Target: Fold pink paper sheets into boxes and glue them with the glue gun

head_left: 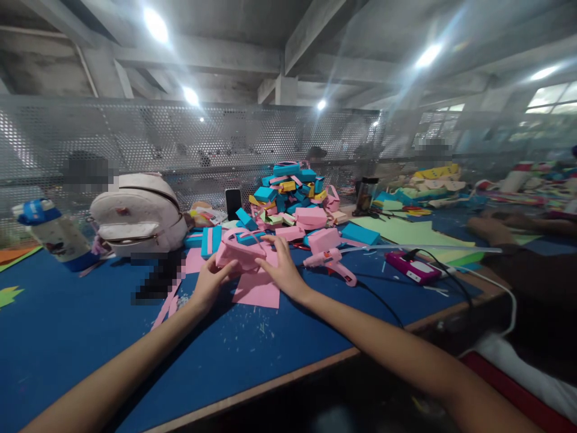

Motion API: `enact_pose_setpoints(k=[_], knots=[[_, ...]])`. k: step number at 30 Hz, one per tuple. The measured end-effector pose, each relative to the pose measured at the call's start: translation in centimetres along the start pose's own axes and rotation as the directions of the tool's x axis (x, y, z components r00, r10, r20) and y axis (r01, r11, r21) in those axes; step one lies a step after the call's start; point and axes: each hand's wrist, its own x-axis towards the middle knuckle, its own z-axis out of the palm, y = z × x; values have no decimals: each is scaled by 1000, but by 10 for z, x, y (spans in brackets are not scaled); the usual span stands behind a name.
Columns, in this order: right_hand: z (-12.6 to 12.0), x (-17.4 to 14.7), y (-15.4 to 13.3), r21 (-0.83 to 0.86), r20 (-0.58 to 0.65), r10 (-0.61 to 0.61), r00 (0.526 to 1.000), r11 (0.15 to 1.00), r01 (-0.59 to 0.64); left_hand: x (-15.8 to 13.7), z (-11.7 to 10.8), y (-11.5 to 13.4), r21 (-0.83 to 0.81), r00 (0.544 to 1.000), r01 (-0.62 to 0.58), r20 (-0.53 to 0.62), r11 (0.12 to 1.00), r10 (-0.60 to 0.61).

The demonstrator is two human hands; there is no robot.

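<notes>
A small pink foam box with a strap-like handle (pixel 241 255) is held just above the blue table, tilted toward me. My left hand (pixel 213 279) grips its left end, with the thumb along the front. At the other end, my right hand (pixel 285 270) has its thumb against the side and its fingers over the back edge. Under the box lies a flat pink sheet (pixel 261 292). To the right of my right hand rests a pink glue gun (pixel 333 263) with a clear glue stick (pixel 406 247) sticking out behind it.
Behind my hands rises a pile of blue, pink and yellow foam boxes (pixel 288 192). A white backpack (pixel 137 219) and a bottle (pixel 61 234) stand left; a phone (pixel 233 203) leans behind. On the right are a purple device (pixel 412 267), cables and a co-worker's arm (pixel 496 234).
</notes>
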Motion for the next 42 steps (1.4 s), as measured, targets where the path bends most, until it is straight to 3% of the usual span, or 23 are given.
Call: enact_pose_setpoints(k=[3, 6, 13, 22, 31, 42], knots=[[5, 2, 5, 251, 112, 164, 980, 950, -188, 0, 1, 2, -37, 1000, -8, 3, 999, 8], [9, 2, 8, 308, 217, 218, 952, 910, -278, -2, 2, 4, -25, 1000, -16, 17, 1000, 16], [9, 0, 11, 284, 249, 212, 945, 917, -281, -4, 3, 6, 43, 999, -45, 23, 998, 44], [8, 1, 6, 320, 226, 129, 966, 926, -199, 2, -4, 1, 111, 996, -75, -31, 991, 79], [4, 2, 3, 360, 241, 213, 947, 886, -291, 4, -8, -3, 161, 995, -85, -33, 983, 91], [8, 0, 10, 387, 272, 233, 934, 862, -328, 7, -11, -9, 262, 991, -96, -66, 960, 117]])
